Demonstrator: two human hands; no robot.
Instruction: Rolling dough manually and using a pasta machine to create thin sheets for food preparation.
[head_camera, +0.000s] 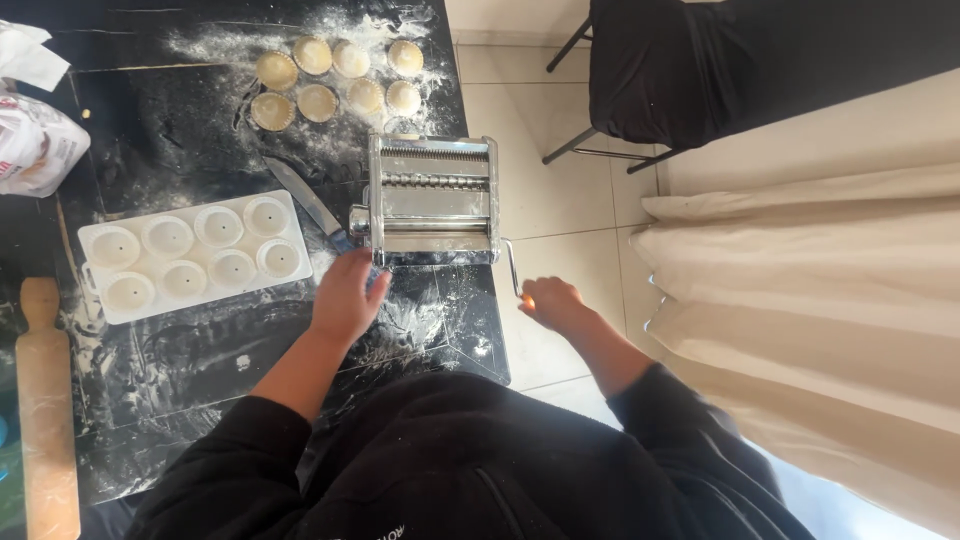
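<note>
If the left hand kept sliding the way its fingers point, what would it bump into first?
The left hand points up the table at the metal pasta machine. Its fingertips already seem to touch the machine's near edge, so that comes first, though depth is hard to judge.

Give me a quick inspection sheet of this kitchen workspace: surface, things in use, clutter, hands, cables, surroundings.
Surface: dark table, heavily dusted with flour.
Things in use: metal pasta machine at the table's right edge, its crank handle over the floor side.
Clutter: eight filled dough rounds behind the machine; white eight-cup mould tray; knife; wooden rolling pin; flour bag; crumpled paper.
Hands: left hand rests against the machine's front left corner; right hand grips the crank.
Cables: nothing seen.
Surroundings: tiled floor, black chair, cream curtain.
</note>
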